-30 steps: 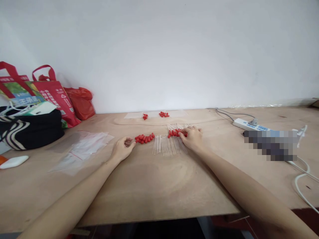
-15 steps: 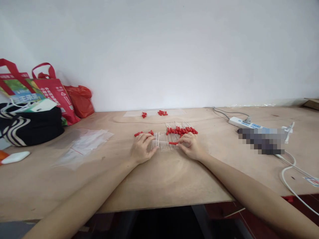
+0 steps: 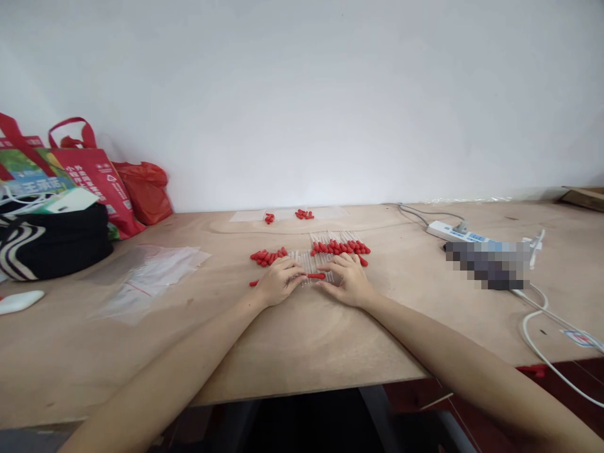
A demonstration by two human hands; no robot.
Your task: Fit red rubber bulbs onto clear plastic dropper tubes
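Note:
Between my hands lies a red rubber bulb (image 3: 316, 275), a small tube with a rounded end. My left hand (image 3: 280, 282) pinches its left end; any thin tube attached there is hidden by the fingers. My right hand (image 3: 349, 280) is beside the other end, thumb and forefinger apart. Under and behind the fingertips lie thin clear tubes (image 3: 306, 259), side by side. A row of clear tubes with red bulbs (image 3: 340, 246) lies behind my right hand. More red bulbs (image 3: 268, 257) are behind my left hand, and one red bulb (image 3: 253, 283) shows at its left.
Small groups of red bulbs (image 3: 304, 214) lie near the wall by pale sheets (image 3: 248, 216). Clear plastic bags (image 3: 160, 277) are spread at the left, before shopping bags (image 3: 99, 182) and a black bag (image 3: 56, 242). A power strip (image 3: 453, 231) and white cable (image 3: 533, 336) occupy the right.
Before, both hands held a clear tube with a red bulb, the right at the bulb end. Now my left fingers are at the bulb and my right fingers have parted. The view shifted slightly.

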